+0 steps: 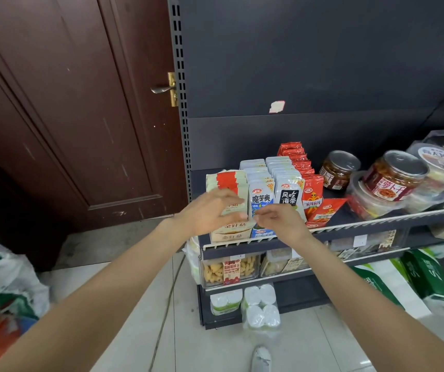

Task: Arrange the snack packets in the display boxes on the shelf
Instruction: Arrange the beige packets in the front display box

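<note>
On the top shelf (376,224) several display boxes stand side by side, full of upright snack packets. They are a beige box (228,234), a blue-and-white box (262,200), a grey-white box (289,194) and a red box (313,200). My left hand (212,210) is blurred in front of the beige box; its fingers and thumb curve round the front beige packet (235,202). My right hand (280,221) hovers before the lower part of the blue-and-white packets, fingers loosely curled, with nothing seen in it.
Jars (339,167) and lidded tubs (441,162) fill the shelf to the right. Lower shelves hold a clear bin of biscuits (228,269) and tissue rolls (261,304). A brown door (67,116) is at the left, and sacks (0,291) lie on the floor.
</note>
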Available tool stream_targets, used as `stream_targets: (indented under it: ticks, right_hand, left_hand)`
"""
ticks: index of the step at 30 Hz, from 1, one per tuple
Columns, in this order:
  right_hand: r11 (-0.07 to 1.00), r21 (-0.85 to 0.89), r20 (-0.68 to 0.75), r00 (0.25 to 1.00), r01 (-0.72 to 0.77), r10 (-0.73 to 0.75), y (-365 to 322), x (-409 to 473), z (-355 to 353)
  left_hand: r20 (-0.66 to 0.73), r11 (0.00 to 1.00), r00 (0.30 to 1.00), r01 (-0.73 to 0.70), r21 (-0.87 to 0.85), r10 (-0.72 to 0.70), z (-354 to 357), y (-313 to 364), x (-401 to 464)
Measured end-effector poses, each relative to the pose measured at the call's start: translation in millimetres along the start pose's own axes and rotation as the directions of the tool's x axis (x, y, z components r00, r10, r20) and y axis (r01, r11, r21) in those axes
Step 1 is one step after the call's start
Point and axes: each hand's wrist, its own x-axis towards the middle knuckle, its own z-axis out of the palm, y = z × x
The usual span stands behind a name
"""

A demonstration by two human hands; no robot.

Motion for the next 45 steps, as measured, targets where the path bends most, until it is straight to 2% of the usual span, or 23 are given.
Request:
stream_targets:
  ticks: [2,4,8,11,14,17,20,21,23,25,26,29,31,32,33,35,37,39,42,45]
  right_hand:
    - [1.000,-0.012,-0.018,1.000,0.012,-0.012,0,-1,2]
    - [1.000,-0.024,-0.031,0.999,0.020,-0.021,1,-2,3]
    - [0.999,0.046,-0.059,0.998,-0.011,0.014,1,-3,1]
    - [0.990,0.130,-0.063,0.996,-0.056,0.065,-1,-4,-4]
    - [0.984,0.155,-0.055,0.994,-0.086,0.095,-5,-5,-3]
    - [0.983,0.150,-0.044,0.993,-0.104,0.112,-12,-5,0]
    - [0.970,0.165,-0.042,0.982,-0.178,0.187,-19,-1,1]
    - [0.955,0.205,-0.049,0.973,-0.212,0.227,-21,2,0]
    - [0.874,0.416,0.001,0.962,-0.250,0.275,-24,5,-4]
    - [0.759,0.600,0.087,0.964,-0.253,0.252,-28,4,-7]
    - [0.736,0.635,0.091,0.969,-0.235,0.231,-29,3,-9]
    - [0.712,0.689,0.023,0.986,-0.137,0.168,-33,-3,-16]
    - [0.688,0.722,-0.013,0.992,-0.077,0.124,-38,-5,-19]
    - [0.687,0.725,-0.040,0.994,-0.043,0.104,-40,-6,-20]
    - [0.694,0.720,-0.071,0.994,-0.007,0.083,-42,-6,-21]
    - [0.727,0.683,-0.128,0.991,0.070,0.025,-45,-8,-22]
    - [0.790,0.593,-0.180,0.982,0.157,-0.060,-48,-12,-22]
    - [0.848,0.478,-0.210,0.967,0.231,-0.145,-50,-15,-23]
    - [0.881,0.366,-0.198,0.950,0.300,-0.241,-49,-16,-24]
    - [0.910,0.261,-0.203,0.940,0.321,-0.274,-50,-18,-23]
  left_hand:
    - [0.104,1.000,0.995,0.009,-0.028,-0.006,2,7,-1]
    - [0.100,0.996,0.994,0.023,0.082,-0.031,2,9,0]
    - [-0.028,0.977,0.995,0.098,0.187,-0.094,-1,11,-4]
    - [-0.205,0.978,0.972,0.146,0.147,-0.115,-14,11,-10]
    - [-0.294,0.983,0.949,0.150,0.107,-0.113,-28,16,-15]
    - [-0.393,0.990,0.910,0.138,-0.019,-0.135,-38,21,-22]
    - [-0.503,0.974,0.850,0.045,-0.224,-0.155,-49,17,-30]
    - [-0.520,0.960,0.840,0.006,-0.281,-0.158,-52,17,-33]
    - [-0.534,0.921,0.828,-0.059,-0.386,-0.171,-58,17,-40]
    - [-0.530,0.858,0.827,-0.125,-0.498,-0.187,-63,16,-47]
    - [-0.529,0.839,0.828,-0.147,-0.523,-0.185,-64,13,-50]
    - [-0.537,0.884,0.819,-0.083,-0.460,-0.203,-64,0,-54]
    - [-0.498,0.863,0.815,0.007,-0.505,-0.297,-65,-3,-57]
    - [-0.448,0.805,0.824,0.016,-0.593,-0.346,-65,-2,-59]
    - [-0.372,0.705,0.845,0.009,-0.709,-0.385,-66,0,-60]
    - [-0.252,0.541,0.881,0.006,-0.841,-0.401,-66,4,-62]
    - [-0.247,0.561,0.899,-0.002,-0.828,-0.362,-64,4,-63]
    - [-0.273,0.646,0.906,0.000,-0.763,-0.322,-64,2,-64]
    - [-0.320,0.719,0.896,-0.001,-0.695,-0.308,-64,-1,-63]
    - [-0.351,0.752,0.885,-0.003,-0.659,-0.304,-63,-3,-63]
